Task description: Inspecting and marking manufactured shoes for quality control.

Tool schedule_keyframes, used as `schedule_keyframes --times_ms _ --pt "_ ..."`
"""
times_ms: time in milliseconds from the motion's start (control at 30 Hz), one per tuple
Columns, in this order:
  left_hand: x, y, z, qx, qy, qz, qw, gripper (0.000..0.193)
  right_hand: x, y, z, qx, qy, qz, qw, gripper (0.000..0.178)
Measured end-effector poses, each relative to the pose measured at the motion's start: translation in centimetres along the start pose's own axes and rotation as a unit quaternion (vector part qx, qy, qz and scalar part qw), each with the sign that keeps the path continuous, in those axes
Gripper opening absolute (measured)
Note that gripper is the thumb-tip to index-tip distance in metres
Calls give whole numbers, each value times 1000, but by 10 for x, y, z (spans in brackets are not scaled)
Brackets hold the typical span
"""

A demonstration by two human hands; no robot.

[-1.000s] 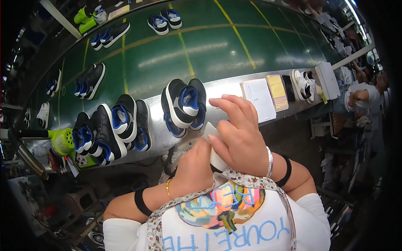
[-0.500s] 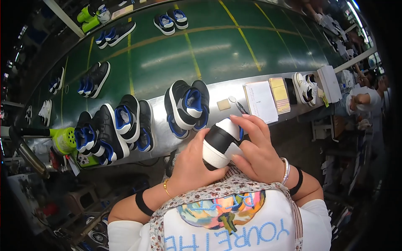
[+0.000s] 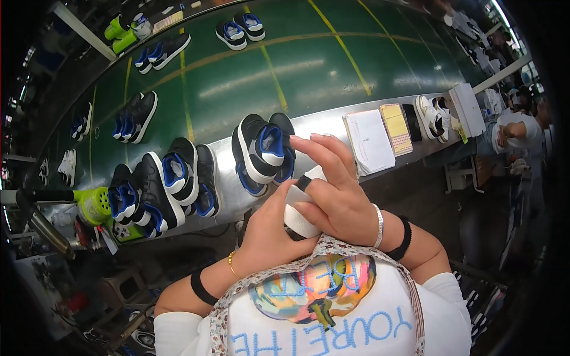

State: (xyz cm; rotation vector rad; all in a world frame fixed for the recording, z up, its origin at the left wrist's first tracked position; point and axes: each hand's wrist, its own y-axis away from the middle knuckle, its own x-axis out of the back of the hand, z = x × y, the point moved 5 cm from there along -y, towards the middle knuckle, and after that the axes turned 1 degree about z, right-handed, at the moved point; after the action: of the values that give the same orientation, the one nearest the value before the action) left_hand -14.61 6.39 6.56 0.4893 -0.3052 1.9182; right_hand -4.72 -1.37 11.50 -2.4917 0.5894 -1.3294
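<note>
The head view looks steeply down and slightly forward from the person's head, through a wide fisheye lens. Nearest lies the white shirt front (image 3: 371, 296); the left hand (image 3: 268, 228) and right hand (image 3: 333, 204) sit close, near the middle. Past them the metal ledge (image 3: 323, 126) and green work surface (image 3: 300, 74) cross from left to right, bowed, reaching far toward the dark rim.
</note>
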Motion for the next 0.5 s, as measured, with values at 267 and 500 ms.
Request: schedule_keyframes --times_ms 267,500 --pt "17 -1 -32 132 269 1 954 79 6 41 33 -55 44 -75 995 26" --pt "33 -7 -36 112 316 60 940 77 0 -7 18 22 69 -31 997 25"
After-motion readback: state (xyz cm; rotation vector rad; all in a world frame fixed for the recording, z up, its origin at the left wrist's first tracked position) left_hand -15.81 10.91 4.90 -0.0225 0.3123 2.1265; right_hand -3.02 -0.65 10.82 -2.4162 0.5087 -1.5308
